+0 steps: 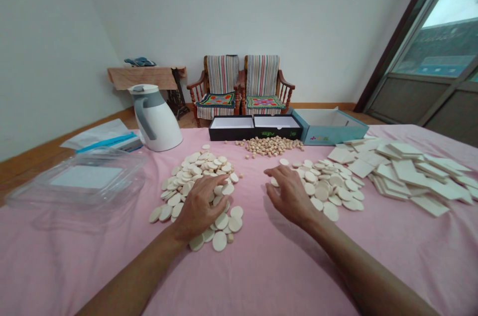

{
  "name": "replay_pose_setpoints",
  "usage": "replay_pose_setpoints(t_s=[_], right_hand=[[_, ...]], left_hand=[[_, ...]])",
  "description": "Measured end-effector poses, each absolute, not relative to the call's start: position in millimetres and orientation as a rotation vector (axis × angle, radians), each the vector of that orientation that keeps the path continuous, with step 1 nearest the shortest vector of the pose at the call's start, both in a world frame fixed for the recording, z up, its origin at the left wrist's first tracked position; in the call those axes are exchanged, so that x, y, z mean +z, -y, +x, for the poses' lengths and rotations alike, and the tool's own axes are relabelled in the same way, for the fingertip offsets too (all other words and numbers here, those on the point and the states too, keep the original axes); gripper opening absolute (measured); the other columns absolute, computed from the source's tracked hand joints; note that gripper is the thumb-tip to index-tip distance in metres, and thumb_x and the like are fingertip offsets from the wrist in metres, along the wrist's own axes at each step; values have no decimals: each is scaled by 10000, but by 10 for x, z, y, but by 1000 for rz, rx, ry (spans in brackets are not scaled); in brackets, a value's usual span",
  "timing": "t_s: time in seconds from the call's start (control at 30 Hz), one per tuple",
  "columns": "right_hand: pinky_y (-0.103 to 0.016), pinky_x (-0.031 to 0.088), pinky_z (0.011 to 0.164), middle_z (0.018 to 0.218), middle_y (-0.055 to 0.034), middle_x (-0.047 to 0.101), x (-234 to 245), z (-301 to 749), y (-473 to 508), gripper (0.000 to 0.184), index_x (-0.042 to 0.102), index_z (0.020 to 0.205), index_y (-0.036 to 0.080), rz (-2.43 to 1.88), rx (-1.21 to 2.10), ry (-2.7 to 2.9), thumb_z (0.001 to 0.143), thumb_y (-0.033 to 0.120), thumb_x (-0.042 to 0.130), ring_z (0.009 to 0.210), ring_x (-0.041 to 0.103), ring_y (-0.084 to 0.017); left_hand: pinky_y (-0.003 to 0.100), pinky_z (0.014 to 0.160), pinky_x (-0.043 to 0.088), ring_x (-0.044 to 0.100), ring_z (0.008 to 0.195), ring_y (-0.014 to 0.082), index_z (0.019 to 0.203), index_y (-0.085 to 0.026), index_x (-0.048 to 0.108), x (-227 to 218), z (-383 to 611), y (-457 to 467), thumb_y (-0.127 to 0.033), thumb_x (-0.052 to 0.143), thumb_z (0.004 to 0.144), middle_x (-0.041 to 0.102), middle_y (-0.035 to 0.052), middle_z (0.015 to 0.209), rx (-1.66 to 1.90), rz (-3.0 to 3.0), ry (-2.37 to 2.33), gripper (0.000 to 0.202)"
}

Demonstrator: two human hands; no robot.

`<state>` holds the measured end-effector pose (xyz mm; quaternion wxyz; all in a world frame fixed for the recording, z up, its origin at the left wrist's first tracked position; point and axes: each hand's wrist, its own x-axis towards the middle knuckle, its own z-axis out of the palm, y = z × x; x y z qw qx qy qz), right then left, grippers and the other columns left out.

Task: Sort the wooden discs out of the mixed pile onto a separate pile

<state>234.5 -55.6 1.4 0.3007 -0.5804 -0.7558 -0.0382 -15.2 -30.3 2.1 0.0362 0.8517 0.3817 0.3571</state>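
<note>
My left hand [201, 206] is over the left pile of pale round wooden discs [186, 171]. Its fingers and thumb curve around a few discs, and one tilted disc [228, 188] shows between the fingertips and the thumb. Several loose discs [219, 241] and a small wooden cube [230, 238] lie just below that hand. At the left edge of a second disc pile [328, 184], my right hand [289, 194] hovers palm down, thumb and fingers apart. I see nothing held in it. Its palm side is hidden.
Small wooden cubes [274, 146] are heaped before two black boxes [231, 129] and a light blue box [332, 129]. Square wooden tiles [407, 169] are piled at right. A white jug [159, 121] and clear plastic packaging [82, 181] stand left on the pink cloth [250, 276].
</note>
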Motion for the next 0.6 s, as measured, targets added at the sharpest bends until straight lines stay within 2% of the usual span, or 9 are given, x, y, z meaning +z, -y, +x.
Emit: replay_pose_setpoints(t_s=[0.13, 0.3, 0.43, 0.6], right_hand=[[-355, 397, 792, 960, -92, 590, -89, 2209, 588, 258, 562, 1072, 161, -1414, 103, 2097, 828, 146, 479, 894, 514, -213], [-320, 433, 815, 1058, -94, 527, -70, 2103, 647, 342, 504, 1155, 190, -1067, 248, 2206, 820, 120, 491, 949, 495, -192], [-292, 443, 769, 1014, -85, 532, -43, 1990, 692, 221, 524, 1033, 191, -950, 256, 2251, 828, 121, 480, 910, 504, -177], [-285, 417, 718, 888, -68, 566, -10, 2014, 667, 121, 526, 918, 185, -984, 150, 2264, 863, 137, 428, 825, 503, -171]], left_hand=[[372, 946, 438, 571, 1045, 203, 1191, -200, 519, 30, -136, 315, -211, 593, 799, 648, 56, 1075, 1078, 2595, -1138, 399], [369, 969, 428, 584, 1046, 193, 1267, -231, 456, 4, -103, 363, -237, 626, 789, 657, 39, 1067, 996, 2524, -1056, 508], [361, 971, 432, 594, 1047, 192, 1315, -241, 416, 9, -87, 405, -229, 629, 777, 659, 42, 1076, 930, 2494, -966, 578], [353, 949, 445, 620, 979, 174, 1297, -237, 439, 20, -98, 398, -234, 579, 830, 679, 33, 1004, 934, 2470, -941, 487]])
